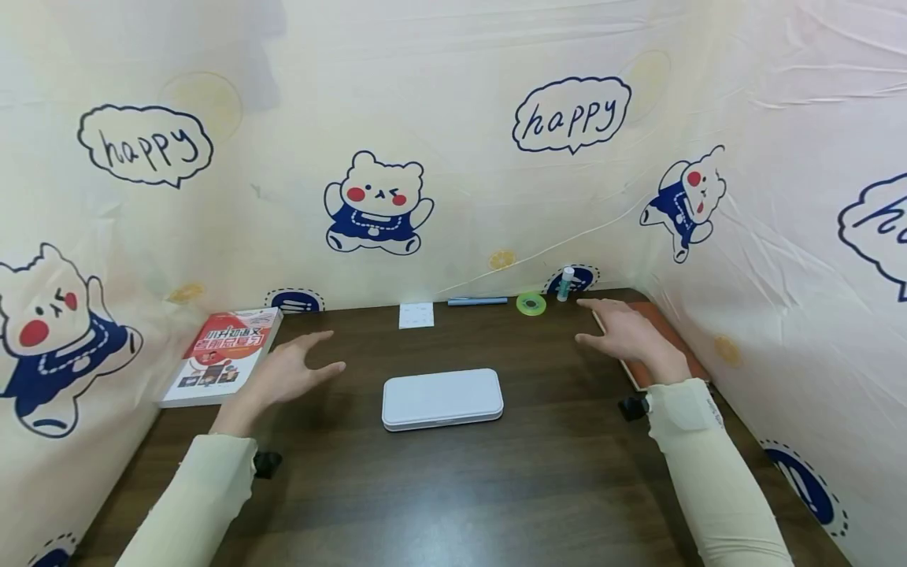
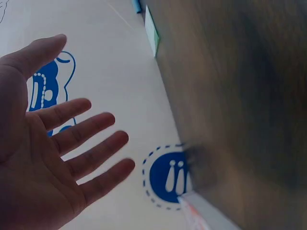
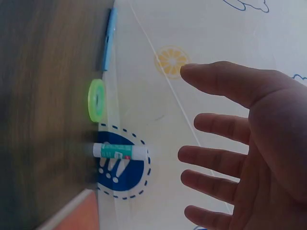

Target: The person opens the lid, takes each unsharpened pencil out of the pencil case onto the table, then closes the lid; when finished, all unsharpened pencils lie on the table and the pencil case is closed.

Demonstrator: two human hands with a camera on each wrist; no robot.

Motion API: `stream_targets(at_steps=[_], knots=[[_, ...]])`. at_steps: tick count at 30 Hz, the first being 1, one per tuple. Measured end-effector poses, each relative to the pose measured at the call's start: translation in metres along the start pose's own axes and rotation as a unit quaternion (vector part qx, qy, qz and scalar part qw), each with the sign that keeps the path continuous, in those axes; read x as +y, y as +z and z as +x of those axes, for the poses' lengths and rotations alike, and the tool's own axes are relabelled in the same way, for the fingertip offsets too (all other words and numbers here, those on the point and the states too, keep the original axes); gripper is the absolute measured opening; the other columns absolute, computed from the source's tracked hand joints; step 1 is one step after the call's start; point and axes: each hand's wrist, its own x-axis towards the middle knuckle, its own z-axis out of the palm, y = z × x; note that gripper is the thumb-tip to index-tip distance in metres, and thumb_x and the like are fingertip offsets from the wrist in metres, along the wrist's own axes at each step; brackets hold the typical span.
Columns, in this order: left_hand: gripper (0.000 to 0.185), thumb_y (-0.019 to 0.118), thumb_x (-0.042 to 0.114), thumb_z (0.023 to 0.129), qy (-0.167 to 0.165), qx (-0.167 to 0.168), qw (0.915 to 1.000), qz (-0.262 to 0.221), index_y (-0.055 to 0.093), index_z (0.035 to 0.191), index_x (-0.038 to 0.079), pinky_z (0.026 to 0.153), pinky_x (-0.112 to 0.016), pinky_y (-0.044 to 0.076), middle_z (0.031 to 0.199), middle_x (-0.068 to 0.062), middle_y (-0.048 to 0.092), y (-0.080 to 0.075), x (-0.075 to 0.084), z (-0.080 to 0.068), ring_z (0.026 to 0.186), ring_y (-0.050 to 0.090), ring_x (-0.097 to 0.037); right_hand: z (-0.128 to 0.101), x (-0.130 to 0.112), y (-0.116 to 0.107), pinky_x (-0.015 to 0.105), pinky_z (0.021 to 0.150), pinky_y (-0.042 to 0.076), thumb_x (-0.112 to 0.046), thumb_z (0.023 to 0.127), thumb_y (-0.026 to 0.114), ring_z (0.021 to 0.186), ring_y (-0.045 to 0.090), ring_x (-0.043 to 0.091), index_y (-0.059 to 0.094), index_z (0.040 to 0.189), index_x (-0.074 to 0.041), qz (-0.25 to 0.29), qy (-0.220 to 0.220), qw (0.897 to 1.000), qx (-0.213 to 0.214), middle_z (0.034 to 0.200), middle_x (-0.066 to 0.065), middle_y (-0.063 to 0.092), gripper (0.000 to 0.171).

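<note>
Left hand (image 1: 286, 374) and right hand (image 1: 623, 335) flank white case (image 1: 442, 398), fingers spread, grasping nothing, apparently hovering.

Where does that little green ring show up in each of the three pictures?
Head view: the green ring lies at the table's far edge, between the blue pen and the glue stick.
Left wrist view: not in it.
Right wrist view: the ring is left of centre.
Shared landmark: the blue pen.
</note>
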Motion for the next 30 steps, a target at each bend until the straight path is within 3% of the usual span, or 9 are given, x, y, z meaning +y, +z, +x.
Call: stream_targets(at_steps=[6,13,17,24,30], knots=[[0.083,0.064,0.063,0.088,0.011,-0.004,0.9972,-0.074,0.040,0.152,0.016,0.102,-0.066,0.041,0.154,-0.022,0.043,0.012,0.003,-0.002,0.137,0.043,-0.047,0.003,-0.006,0.010,0.066,0.108,0.035,-0.042,0.094,0.066,0.139,0.040,0.047,0.038,0.153,-0.013,0.018,-0.001,1.000,-0.009,0.154,0.024,0.042,0.071],[0.075,0.069,0.054,0.089,0.019,-0.001,0.9902,-0.138,0.044,0.149,0.017,0.099,-0.059,0.047,0.148,-0.017,0.052,0.030,0.010,-0.002,0.132,0.051,-0.040,0.005,-0.020,0.022,0.064,0.113,0.031,-0.041,0.093,0.068,0.137,0.047,0.042,0.046,0.147,-0.012,0.053,-0.017,0.998,-0.008,0.148,0.019,0.051,0.065],[0.077,0.072,0.052,0.087,0.024,-0.004,0.9874,-0.157,0.043,0.149,0.017,0.100,-0.058,0.047,0.149,-0.015,0.050,0.044,0.017,-0.002,0.133,0.051,-0.038,0.007,-0.029,0.030,0.063,0.113,0.030,-0.040,0.092,0.069,0.132,0.053,0.039,0.049,0.144,-0.012,0.062,-0.037,0.997,-0.004,0.143,0.019,0.056,0.062],[0.079,0.073,0.047,0.088,0.036,-0.015,0.9863,-0.160,0.039,0.152,0.014,0.104,-0.061,0.042,0.151,-0.015,0.048,0.066,0.027,0.001,0.133,0.051,-0.038,0.012,-0.042,0.042,0.055,0.106,0.044,-0.039,0.092,0.070,0.131,0.055,0.034,0.053,0.141,-0.010,0.087,-0.072,0.993,-0.015,0.142,0.015,0.059,0.059],[0.082,0.074,0.047,0.087,0.046,-0.025,0.9873,-0.150,0.039,0.152,0.012,0.103,-0.058,0.045,0.149,-0.016,0.049,0.080,0.033,0.000,0.130,0.053,-0.037,0.015,-0.054,0.053,0.053,0.106,0.044,-0.038,0.092,0.070,0.130,0.056,0.033,0.055,0.139,-0.010,0.082,-0.094,0.992,-0.027,0.140,0.014,0.060,0.057]])
